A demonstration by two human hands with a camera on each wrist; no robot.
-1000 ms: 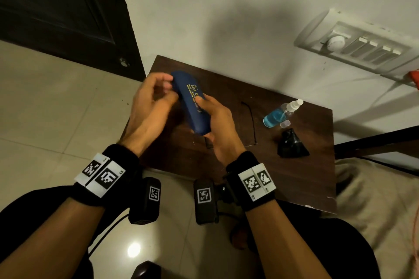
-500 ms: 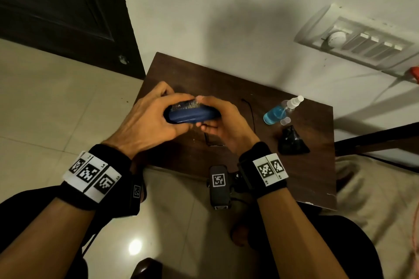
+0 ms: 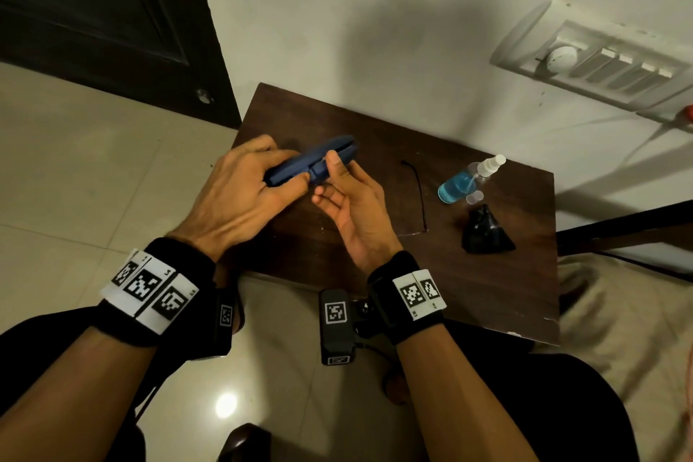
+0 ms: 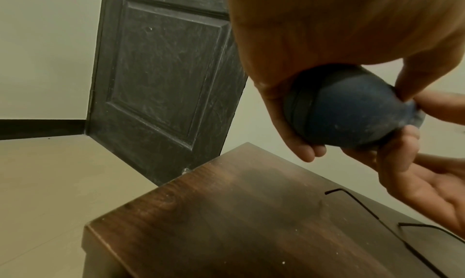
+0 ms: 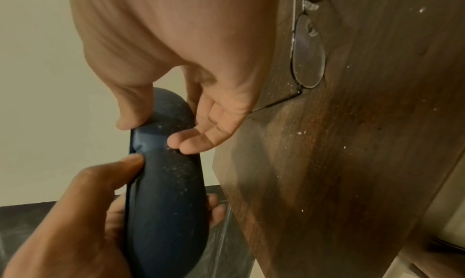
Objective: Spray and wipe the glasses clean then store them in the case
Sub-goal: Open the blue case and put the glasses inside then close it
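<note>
the left hand (image 3: 240,195) is gripping the case (image 3: 311,165), fingers curled round its near end, holding it in the air above the left part of the table (image 3: 375,274). the right hand (image 3: 356,210) is pinching the case's middle, thumb pressing at the seam and fingertips (image 5: 186,143) touching the other side, its palm lying open below. the case is looking shut, a thin seam showing. the glasses (image 5: 305,49) are lying flat on the table just beside the right hand, their arms (image 3: 416,191) spread. toward the right edge the cloth (image 3: 485,232) is sitting, and just beyond it the bottle (image 3: 468,180) is lying on its side, near the wall. bare wood is showing along the near edge.
</note>
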